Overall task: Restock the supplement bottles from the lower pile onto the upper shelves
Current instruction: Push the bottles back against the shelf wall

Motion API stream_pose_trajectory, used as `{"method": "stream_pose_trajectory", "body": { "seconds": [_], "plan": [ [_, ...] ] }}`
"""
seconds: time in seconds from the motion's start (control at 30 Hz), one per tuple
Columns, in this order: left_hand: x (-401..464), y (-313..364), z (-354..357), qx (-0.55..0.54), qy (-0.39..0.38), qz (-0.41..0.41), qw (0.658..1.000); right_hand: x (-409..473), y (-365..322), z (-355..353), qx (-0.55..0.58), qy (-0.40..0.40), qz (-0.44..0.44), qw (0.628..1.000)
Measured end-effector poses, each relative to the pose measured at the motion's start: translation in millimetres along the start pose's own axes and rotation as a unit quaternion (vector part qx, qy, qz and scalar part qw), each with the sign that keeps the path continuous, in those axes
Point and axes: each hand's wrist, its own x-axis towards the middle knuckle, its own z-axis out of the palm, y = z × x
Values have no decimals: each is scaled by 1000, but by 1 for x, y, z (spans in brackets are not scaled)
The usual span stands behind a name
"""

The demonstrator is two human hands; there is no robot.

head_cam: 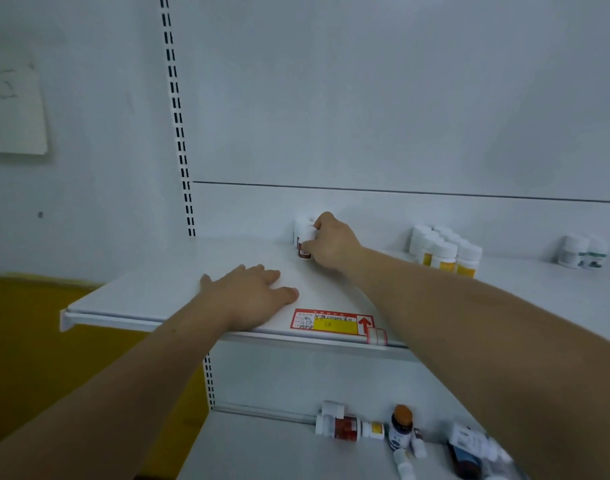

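At the frame's centre the right hand (331,244) grips a white-capped bottle with a dark red label (304,239) standing at the back of the upper shelf (151,292), while the left hand (251,292) rests flat on the shelf, lower and to the left. Right of centre stand yellow-labelled bottles (445,251), and green-labelled bottles (582,252) stand near the right edge. Along the bottom, a pile of mixed bottles (383,434) lies on the lower shelf (255,448).

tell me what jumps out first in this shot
The right hand grips a white-capped bottle with a dark red label at the back of the white upper shelf, while the left hand rests flat near its front edge. A red and yellow shelf tag stands out just beside it.
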Motion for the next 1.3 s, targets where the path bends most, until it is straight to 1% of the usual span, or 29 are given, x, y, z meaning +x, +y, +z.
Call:
{"method": "stream_pose_trajectory", "body": {
  "seconds": [0.17, 0.3, 0.43, 0.5, 0.57, 0.67, 0.8, 0.9, 1.0, 1.1, 1.17, 1.3],
  "plan": [
    [-1, 1, -1, -19, 6, 0, 1000, -3, -3, 1, -17, 7, 11, 1000],
    [-5, 0, -4, -66, 16, 10, 998, -17, -3, -11, -34, 20, -1, 999],
    [-12, -1, -13, -137, 20, 42, 989, -44, -2, -22, -91, -1, -33, 995],
    [-21, 0, -19, -149, 9, 64, 987, -61, 0, -30, -112, -16, -42, 993],
    [-36, 6, -23, -137, 2, 80, 987, -80, 4, -40, -127, -32, -37, 991],
    [-72, 19, -27, -135, 13, 106, 985, -114, 8, -58, -134, -39, -38, 989],
    [-132, 50, -16, -131, 30, 150, 979, -173, 19, -84, -148, -15, -95, 984],
    [-173, 79, 11, -142, 28, 160, 977, -222, 40, -102, -133, 0, -135, 982],
    [-198, 110, 52, -137, -22, 156, 978, -271, 71, -116, -131, -12, -158, 979],
    [-207, 135, 106, -133, -90, 145, 976, -310, 111, -114, -129, -32, -154, 979],
    [-206, 146, 143, -131, -133, 125, 975, -327, 140, -105, -125, -61, -128, 982],
    [-189, 156, 209, -108, -229, 83, 964, -339, 205, -79, -115, -116, -29, 986]
  ]
}}
